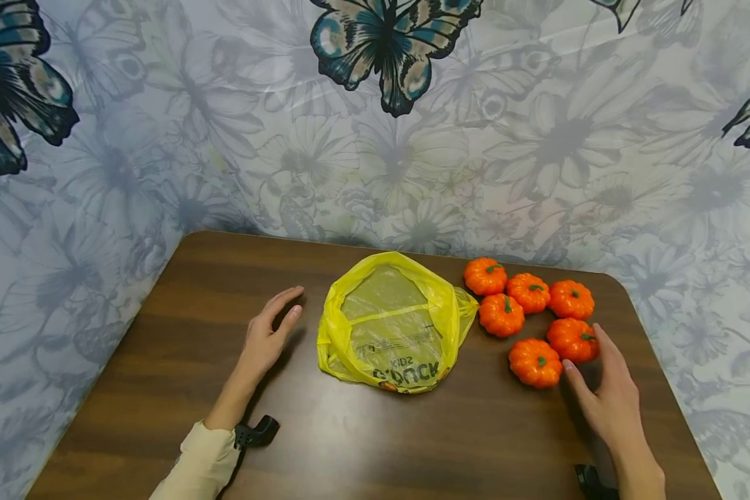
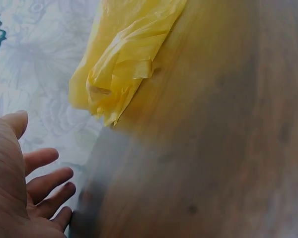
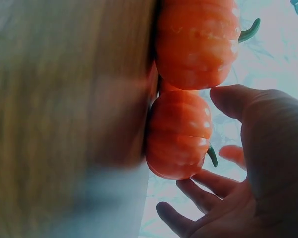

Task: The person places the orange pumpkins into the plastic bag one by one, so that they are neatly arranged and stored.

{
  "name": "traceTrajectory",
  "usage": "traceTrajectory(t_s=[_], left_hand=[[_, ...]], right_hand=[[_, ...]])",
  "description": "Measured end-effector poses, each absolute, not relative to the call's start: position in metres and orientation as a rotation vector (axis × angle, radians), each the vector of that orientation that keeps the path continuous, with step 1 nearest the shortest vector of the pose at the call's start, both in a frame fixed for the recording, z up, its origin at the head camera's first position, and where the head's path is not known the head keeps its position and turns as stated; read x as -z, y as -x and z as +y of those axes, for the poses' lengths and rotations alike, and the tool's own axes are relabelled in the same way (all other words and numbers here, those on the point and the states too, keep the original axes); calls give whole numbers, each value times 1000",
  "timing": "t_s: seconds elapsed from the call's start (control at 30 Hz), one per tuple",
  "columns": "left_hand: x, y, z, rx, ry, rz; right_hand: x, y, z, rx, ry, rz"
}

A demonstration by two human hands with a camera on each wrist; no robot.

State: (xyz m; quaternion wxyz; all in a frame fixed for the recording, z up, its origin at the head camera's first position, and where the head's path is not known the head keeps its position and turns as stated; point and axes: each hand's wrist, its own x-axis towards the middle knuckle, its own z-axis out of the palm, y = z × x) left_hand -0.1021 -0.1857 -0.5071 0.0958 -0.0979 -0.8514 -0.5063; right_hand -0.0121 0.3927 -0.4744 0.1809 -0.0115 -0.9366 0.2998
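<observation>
A yellow plastic bag (image 1: 331, 326) stands in the middle of the table with its mouth spread wide, dark lettering showing inside. To its left, my left hand (image 1: 265, 340) hovers with relaxed fingers and holds nothing; in the left wrist view the bag's crumpled side (image 2: 124, 64) is beyond that hand. At the right, my right hand (image 1: 612, 396) reaches toward a small orange pumpkin (image 1: 569, 340) with a green stem, fingertips right at its edge. The thumb is close to a nearer pumpkin (image 1: 531, 364). In the right wrist view the fingers spread beside that farther pumpkin (image 3: 179, 136).
More small pumpkins (image 1: 528, 293) sit clustered at the back right, one (image 1: 501, 316) close against the bag's right side. The brown wooden table (image 1: 181, 333) has rounded back corners and meets a wall covering (image 1: 275, 173) of flowers and butterflies.
</observation>
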Motion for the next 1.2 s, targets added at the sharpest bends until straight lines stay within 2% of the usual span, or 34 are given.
traceTrajectory(t_s=[0.27,0.5,0.8,1.2], left_hand=[[505,106,-168,1588,283,-2438],[480,101,-136,1677,384,-2343],[505,112,-130,1619,400,-2359],[510,112,-130,1594,321,-2404]], right_hand=[[474,12,393,-849,78,-2625],[474,12,390,-907,175,-2593],[472,15,387,-938,196,-2608],[474,22,395,-1003,250,-2642]])
